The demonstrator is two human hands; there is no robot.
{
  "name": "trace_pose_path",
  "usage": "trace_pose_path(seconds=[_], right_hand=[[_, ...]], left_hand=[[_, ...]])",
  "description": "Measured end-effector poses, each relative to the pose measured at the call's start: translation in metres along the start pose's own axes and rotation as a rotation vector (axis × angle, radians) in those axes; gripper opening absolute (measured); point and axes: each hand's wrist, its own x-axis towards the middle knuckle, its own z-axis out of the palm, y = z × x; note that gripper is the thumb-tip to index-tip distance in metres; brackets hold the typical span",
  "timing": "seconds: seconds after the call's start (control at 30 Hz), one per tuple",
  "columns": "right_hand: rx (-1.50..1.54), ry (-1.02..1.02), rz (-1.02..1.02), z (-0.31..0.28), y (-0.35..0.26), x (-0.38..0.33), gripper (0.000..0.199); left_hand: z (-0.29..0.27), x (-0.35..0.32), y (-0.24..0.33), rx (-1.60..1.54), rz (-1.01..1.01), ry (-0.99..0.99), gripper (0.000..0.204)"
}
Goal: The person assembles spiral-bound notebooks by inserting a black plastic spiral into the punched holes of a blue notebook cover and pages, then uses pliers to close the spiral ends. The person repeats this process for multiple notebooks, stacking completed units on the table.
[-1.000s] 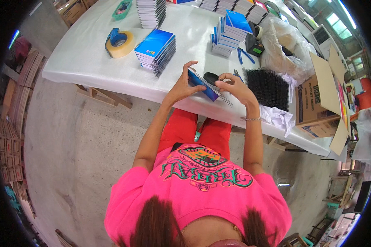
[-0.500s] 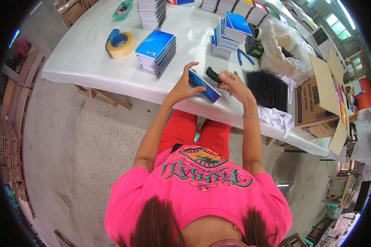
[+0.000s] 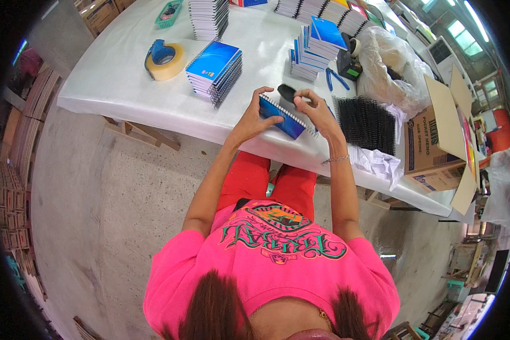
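My left hand [image 3: 254, 120] is closed on a small blue-covered notebook [image 3: 282, 120], thumb across its cover and fingers behind. A wire coil [image 3: 307, 128] runs along the notebook's upper edge and sticks out past its right end. Close by that edge, my right hand [image 3: 318, 113] is curled, with a small black piece [image 3: 287, 92] at its fingertips, slightly above the notebook; its exact kind is unclear. A stack of blue coil-bound notebooks [image 3: 214, 61] stands left of my hands. Beyond them to the right is another stack of blue notebooks [image 3: 326, 35].
Black coils [image 3: 367, 124] lie in a heap right of my right hand, beside an open cardboard box [image 3: 436, 144]. Blue-handled pliers [image 3: 337, 79] and a clear plastic bag [image 3: 388, 62] are behind. A tape roll in a blue dispenser [image 3: 164, 61] is at left, near a green basket [image 3: 168, 14].
My right hand has shifted slightly left and up, the black piece with it. The loose coil end sticks out less beyond the notebook. My left hand keeps its hold.
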Motion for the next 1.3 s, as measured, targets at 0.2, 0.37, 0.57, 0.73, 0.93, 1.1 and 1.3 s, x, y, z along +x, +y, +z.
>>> trace_pose_path(seconds=[0.2,0.37,0.57,0.73,0.93,1.1,1.3], right_hand=[[-0.691,0.5,-0.163,-0.038,0.045,-0.006,0.054],[-1.051,0.602,-0.068,-0.021,0.078,-0.044,0.067],[-0.967,0.593,-0.184,-0.008,0.073,-0.049,0.067],[-0.959,0.583,-0.236,-0.008,0.075,-0.05,0.068],[-0.959,0.628,-0.165,-0.01,0.065,-0.044,0.064],[-0.771,0.82,-0.244,-0.007,0.062,-0.046,0.053],[0.85,0.286,0.044,-0.001,0.032,-0.062,0.046]], left_hand=[[0.026,-0.001,-0.021,-0.005,0.114,0.353,0.05],[0.022,-0.008,-0.001,0.025,0.183,0.41,0.03],[0.012,-0.009,0.002,0.024,0.126,0.407,0.025],[0.007,-0.007,0.005,0.058,0.115,0.388,0.026],[0.008,-0.009,0.028,0.231,0.202,0.442,0.02],[0.001,-0.002,0.013,0.417,0.296,0.41,0.025],[-0.003,-0.007,0.009,0.488,0.243,0.387,0.027]])
